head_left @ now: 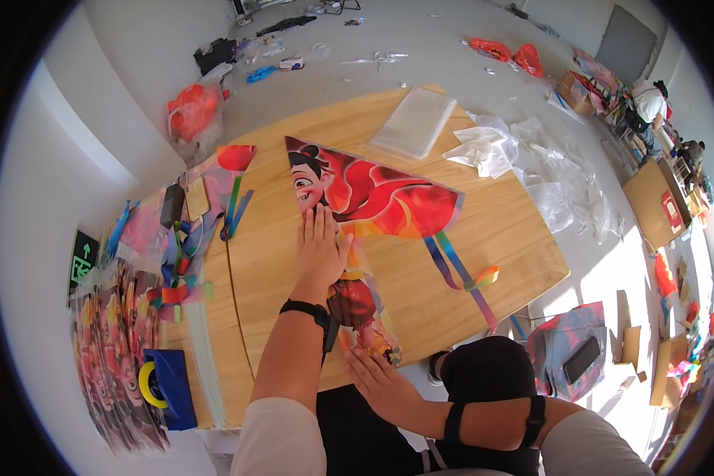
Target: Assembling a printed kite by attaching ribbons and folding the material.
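A folded, glossy red sheet (397, 198) with a cartoon figure lies on the wooden table (452, 317). It looks like a kite and has rainbow ribbon tails (446, 262) at its right corner. My left hand (321, 252) rests flat on its left edge, just below the printed figure, fingers stretched out. A narrow printed strip (355, 305) runs from there toward the table's near edge. At the strip's lower end lies my right hand (382, 387), fingers extended and pressed flat. Neither hand grips anything.
Clear plastic sleeves (412, 123) lie at the table's far side, beside crumpled clear film (555, 174). At left are loose ribbons (182, 254), hanging printed sheets (111, 349) and a blue tape dispenser (174, 389). A phone (582, 359) sits at right. People (650, 107) work farther right.
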Action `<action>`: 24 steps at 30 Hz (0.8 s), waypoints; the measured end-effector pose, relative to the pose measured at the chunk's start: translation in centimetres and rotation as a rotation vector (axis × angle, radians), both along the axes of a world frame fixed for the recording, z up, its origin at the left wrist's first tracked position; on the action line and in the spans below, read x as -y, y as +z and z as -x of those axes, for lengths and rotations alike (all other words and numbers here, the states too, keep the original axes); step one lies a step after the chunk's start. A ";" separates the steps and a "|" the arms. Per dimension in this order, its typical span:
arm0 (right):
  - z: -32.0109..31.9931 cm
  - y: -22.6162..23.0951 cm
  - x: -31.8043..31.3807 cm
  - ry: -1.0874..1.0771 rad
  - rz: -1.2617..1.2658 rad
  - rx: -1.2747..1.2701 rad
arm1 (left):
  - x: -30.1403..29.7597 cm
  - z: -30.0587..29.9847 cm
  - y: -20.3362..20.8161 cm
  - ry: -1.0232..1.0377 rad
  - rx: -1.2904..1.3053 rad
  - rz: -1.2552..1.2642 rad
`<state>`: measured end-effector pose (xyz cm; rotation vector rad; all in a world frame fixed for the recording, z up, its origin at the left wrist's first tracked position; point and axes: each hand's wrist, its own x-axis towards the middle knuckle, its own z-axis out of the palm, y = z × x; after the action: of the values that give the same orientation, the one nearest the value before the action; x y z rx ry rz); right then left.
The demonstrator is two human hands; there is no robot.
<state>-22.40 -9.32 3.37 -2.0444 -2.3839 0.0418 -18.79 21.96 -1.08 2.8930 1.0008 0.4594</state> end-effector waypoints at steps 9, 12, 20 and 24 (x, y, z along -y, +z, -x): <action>0.8 0.0 1.7 0.039 -0.033 -0.009 | -0.5 0.1 -0.3 0.002 0.007 -0.011; 0.5 0.1 1.7 0.056 -0.017 0.008 | -0.4 -0.2 -0.1 0.001 -0.001 0.002; 1.1 0.5 1.3 0.060 -0.049 -0.009 | -2.7 1.7 -0.5 -0.099 0.350 0.212; 0.8 0.0 1.8 0.042 -0.019 0.005 | 0.7 0.7 0.0 -0.068 0.257 0.078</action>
<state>-23.23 -11.08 3.35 -1.9892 -2.4200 0.0146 -19.45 21.27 -1.06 2.7002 0.8579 0.7458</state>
